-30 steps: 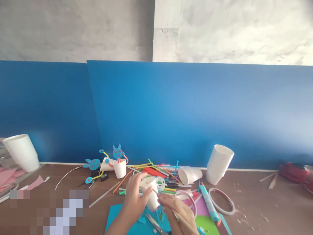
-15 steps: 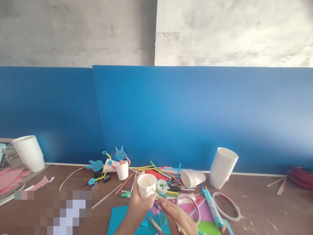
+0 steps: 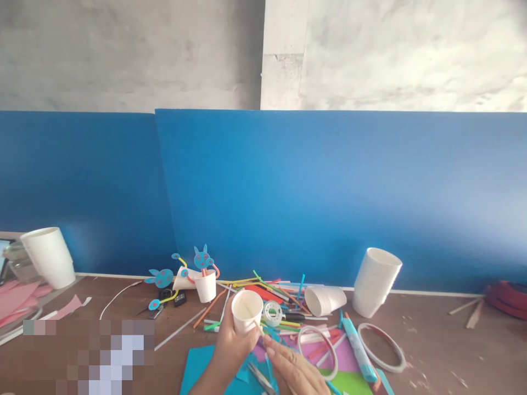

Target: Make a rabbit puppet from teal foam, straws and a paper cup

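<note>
A white paper cup (image 3: 242,319) is gripped in my left hand (image 3: 235,351), fingers wrapped round its side and its mouth tilted toward me. My right hand (image 3: 294,365) pinches a thin pale stick (image 3: 259,328), which meets the cup's near right side. A thin line runs on inside the cup; whether the stick passes through the wall I cannot tell. Under my hands lie blue paper (image 3: 201,365) and scissors (image 3: 262,378). Just beyond the cup is a roll of tape (image 3: 272,313).
Loose coloured straws (image 3: 284,291) are heaped behind my hands. Stacked cups stand right (image 3: 375,285) and left (image 3: 50,258); more cups (image 3: 325,301) lie sideways. Left of centre is a cup figure with a blue rabbit head (image 3: 201,258). Tape rings (image 3: 381,348) lie right. A blue partition (image 3: 329,192) closes the back.
My right hand has shifted slightly left, closer to the cup, with the stick in its fingers. The cup stays in my left hand, nearly still.
</note>
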A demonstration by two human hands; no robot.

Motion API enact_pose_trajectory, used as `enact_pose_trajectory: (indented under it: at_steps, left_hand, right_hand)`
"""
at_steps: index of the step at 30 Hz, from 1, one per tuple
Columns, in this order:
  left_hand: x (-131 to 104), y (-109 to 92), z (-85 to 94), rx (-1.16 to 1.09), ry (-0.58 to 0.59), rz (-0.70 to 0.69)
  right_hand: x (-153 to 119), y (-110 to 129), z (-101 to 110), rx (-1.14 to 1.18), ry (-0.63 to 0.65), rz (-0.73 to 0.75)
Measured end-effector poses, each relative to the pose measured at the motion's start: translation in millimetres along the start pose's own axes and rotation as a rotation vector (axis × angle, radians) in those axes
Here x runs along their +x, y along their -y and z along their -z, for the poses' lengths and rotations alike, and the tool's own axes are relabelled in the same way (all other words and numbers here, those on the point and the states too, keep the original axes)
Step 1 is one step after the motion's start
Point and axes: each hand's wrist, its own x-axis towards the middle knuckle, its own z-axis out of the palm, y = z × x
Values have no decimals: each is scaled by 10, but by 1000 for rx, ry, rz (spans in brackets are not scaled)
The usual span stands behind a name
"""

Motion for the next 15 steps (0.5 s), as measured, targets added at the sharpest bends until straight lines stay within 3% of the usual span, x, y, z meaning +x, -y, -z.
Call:
enact_pose_trajectory:
  at_steps: [5, 15]
  left_hand:
    - [-43, -67, -47, -45, -58, 3]
    - [-66, -65, -37, -95, -30, 4]
  right_hand:
    - [45, -7, -6, -3, -33, 92]
    - [47, 32, 5, -118, -54, 146]
